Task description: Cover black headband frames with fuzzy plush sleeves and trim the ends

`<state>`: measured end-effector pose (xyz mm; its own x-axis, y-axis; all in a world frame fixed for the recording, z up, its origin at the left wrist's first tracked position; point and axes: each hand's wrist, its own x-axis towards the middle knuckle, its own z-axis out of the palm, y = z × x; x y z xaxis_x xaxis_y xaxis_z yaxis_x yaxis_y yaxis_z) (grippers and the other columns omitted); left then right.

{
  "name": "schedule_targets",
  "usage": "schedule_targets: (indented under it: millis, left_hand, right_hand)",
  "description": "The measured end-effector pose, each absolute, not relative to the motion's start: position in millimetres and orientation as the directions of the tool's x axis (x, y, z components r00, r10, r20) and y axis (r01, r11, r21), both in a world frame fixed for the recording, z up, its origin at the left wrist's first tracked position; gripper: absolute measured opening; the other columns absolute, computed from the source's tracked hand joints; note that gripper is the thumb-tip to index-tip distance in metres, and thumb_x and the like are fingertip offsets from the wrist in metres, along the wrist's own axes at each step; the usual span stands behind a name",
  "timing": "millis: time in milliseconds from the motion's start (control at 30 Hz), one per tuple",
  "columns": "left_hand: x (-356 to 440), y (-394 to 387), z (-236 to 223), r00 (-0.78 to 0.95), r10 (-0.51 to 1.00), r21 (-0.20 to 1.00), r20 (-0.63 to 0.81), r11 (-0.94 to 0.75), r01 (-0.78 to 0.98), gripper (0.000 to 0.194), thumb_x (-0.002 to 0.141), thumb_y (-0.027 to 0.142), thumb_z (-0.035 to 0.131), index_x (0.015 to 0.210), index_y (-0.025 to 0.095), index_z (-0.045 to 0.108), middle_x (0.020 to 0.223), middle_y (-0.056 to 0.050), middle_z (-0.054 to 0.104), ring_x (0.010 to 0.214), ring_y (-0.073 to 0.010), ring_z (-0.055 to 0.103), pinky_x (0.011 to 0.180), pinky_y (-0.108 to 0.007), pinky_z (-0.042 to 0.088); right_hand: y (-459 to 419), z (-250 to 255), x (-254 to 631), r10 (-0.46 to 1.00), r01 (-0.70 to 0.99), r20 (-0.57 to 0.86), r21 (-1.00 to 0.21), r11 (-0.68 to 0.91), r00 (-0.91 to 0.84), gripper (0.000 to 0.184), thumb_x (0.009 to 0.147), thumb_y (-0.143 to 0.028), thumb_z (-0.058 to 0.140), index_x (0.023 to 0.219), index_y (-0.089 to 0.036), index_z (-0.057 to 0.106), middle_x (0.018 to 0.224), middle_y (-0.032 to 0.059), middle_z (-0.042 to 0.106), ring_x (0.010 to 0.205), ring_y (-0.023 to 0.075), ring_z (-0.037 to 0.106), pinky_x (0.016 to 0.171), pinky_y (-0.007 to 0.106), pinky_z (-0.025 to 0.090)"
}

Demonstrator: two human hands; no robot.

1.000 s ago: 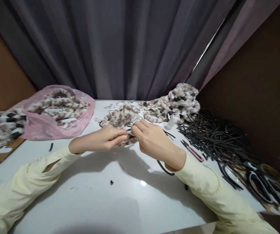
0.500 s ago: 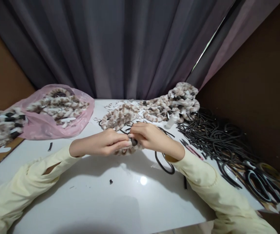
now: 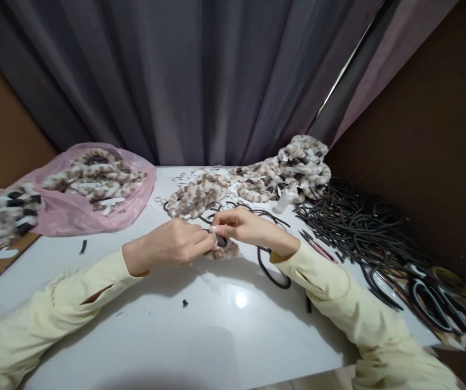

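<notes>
Between my hands is a furry brown-and-white strap (image 3: 227, 251) with a black piece (image 3: 220, 240) at its end. My left hand (image 3: 176, 242) is closed round the strap from the left. With thumb and forefinger, my right hand (image 3: 238, 227) pinches the end beside the black piece; the exact spot is partly hidden by the fingers. A black cord loop (image 3: 273, 279) lies under my right wrist. Just beyond my hands rests a furry striped coil (image 3: 198, 195), with more black cords (image 3: 253, 208) next to it.
At the left stands a pink plastic bag (image 3: 135, 208) of furry straps. More furry straps (image 3: 303, 162) are heaped at the back right, near a small clear bottle (image 3: 285, 199). Pink-handled snips (image 3: 320, 247), a pile of black cords (image 3: 362, 227) and large scissors (image 3: 431, 306) lie on the right.
The furry strap has been turned, so its black piece shows between my hands. My right hand has shifted slightly left and its fingers have changed grip; my left hand has rolled over the strap.
</notes>
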<state>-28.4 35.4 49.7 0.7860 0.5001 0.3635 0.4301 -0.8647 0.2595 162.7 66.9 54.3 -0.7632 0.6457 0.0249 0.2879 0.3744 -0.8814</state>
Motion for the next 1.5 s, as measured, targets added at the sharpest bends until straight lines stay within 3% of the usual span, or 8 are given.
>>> schedule_targets:
  millis: [300, 467, 567, 667, 767, 867, 1167, 1500]
  left_hand:
    - [-28, 40, 41, 0.859, -0.050, -0.579, 0.510, -0.758, 0.300, 0.013, 0.082, 0.015, 0.053, 0.070, 0.016, 0.055, 0.051, 0.003, 0.046, 0.046, -0.0105, 0.041, 0.041, -0.025, 0.027]
    - [-27, 59, 29, 0.892, 0.041, -0.607, 0.450, -0.718, 0.340, 0.018, 0.086, 0.013, 0.045, 0.069, 0.015, 0.051, 0.053, 0.003, 0.048, 0.050, -0.0110, 0.044, 0.046, -0.025, 0.031]
    - [-23, 64, 26, 0.897, 0.126, -0.466, 0.424, -0.819, 0.335, 0.024, 0.088, 0.012, 0.040, 0.067, 0.015, 0.051, 0.057, 0.001, 0.052, 0.052, -0.0118, 0.046, 0.049, -0.025, 0.032]
    - [-17, 61, 34, 0.829, 0.420, 0.008, 0.369, -0.893, 0.449, 0.020, 0.089, 0.021, 0.040, 0.078, 0.015, 0.056, 0.065, -0.001, 0.056, 0.058, -0.0119, 0.050, 0.053, -0.023, 0.035]
    - [-12, 52, 48, 0.767, 0.639, 0.589, 0.062, -0.644, 0.489, 0.030, 0.081, 0.035, 0.055, 0.107, 0.018, 0.054, 0.081, 0.000, 0.059, 0.067, -0.0118, 0.053, 0.058, -0.020, 0.037]
    - [-9, 43, 56, 0.740, 0.660, 0.873, -0.133, -0.275, 0.403, 0.037, 0.079, 0.039, 0.056, 0.111, 0.020, 0.055, 0.087, -0.001, 0.059, 0.075, -0.0125, 0.052, 0.062, -0.020, 0.037]
    - [-6, 35, 25, 0.675, 0.685, 0.951, -0.274, 0.088, 0.297, 0.037, 0.080, 0.042, 0.051, 0.067, 0.011, 0.063, 0.051, 0.004, 0.038, 0.048, -0.0069, 0.026, 0.047, -0.023, 0.019]
    - [-3, 25, 22, 0.596, 0.779, 0.935, -0.194, -0.038, 0.354, 0.046, 0.086, 0.046, 0.043, 0.057, 0.012, 0.055, 0.048, 0.002, 0.046, 0.043, -0.0060, 0.030, 0.044, -0.021, 0.024]
  right_hand:
    - [64, 52, 164, 0.595, 0.180, -0.098, -0.980, 0.081, -0.798, 0.037, 0.075, -0.044, 0.062, 0.068, -0.018, 0.036, 0.057, -0.0034, 0.051, 0.054, 0.0129, 0.059, 0.045, 0.019, 0.041]
    - [57, 36, 165, 0.803, 0.279, 0.112, -0.902, 0.329, -0.586, 0.025, 0.085, -0.029, 0.050, 0.069, -0.020, 0.033, 0.056, -0.0060, 0.042, 0.050, 0.0115, 0.054, 0.044, 0.020, 0.038]
    - [48, 24, 172, 0.763, 0.368, 0.361, -0.713, 0.597, -0.537, 0.019, 0.087, -0.021, 0.044, 0.071, -0.020, 0.034, 0.065, -0.0010, 0.050, 0.057, 0.0120, 0.052, 0.052, 0.023, 0.039]
    - [38, 13, 180, 0.625, 0.431, 0.574, -0.454, 0.780, -0.528, 0.012, 0.088, -0.012, 0.036, 0.079, -0.019, 0.037, 0.077, 0.0053, 0.055, 0.067, 0.0146, 0.051, 0.059, 0.026, 0.041]
    - [28, 8, 186, 0.417, 0.458, 0.678, -0.132, 0.879, -0.605, 0.015, 0.088, -0.006, 0.032, 0.081, -0.017, 0.041, 0.089, 0.0128, 0.057, 0.079, 0.0189, 0.051, 0.067, 0.033, 0.043]
    - [21, 7, 188, 0.208, 0.434, 0.662, 0.195, 0.879, -0.720, 0.017, 0.086, -0.005, 0.036, 0.075, -0.016, 0.043, 0.094, 0.0175, 0.058, 0.082, 0.0216, 0.051, 0.069, 0.038, 0.044]
    - [23, 0, 188, 0.076, 0.408, 0.665, 0.359, 0.840, -0.743, 0.018, 0.085, -0.009, 0.044, 0.067, -0.014, 0.047, 0.088, 0.0161, 0.061, 0.081, 0.0221, 0.055, 0.064, 0.035, 0.045]
    - [26, -7, 190, 0.207, 0.377, 0.776, 0.043, 0.925, -0.596, 0.016, 0.087, -0.005, 0.039, 0.075, -0.015, 0.045, 0.092, 0.0187, 0.062, 0.081, 0.0205, 0.056, 0.063, 0.035, 0.045]
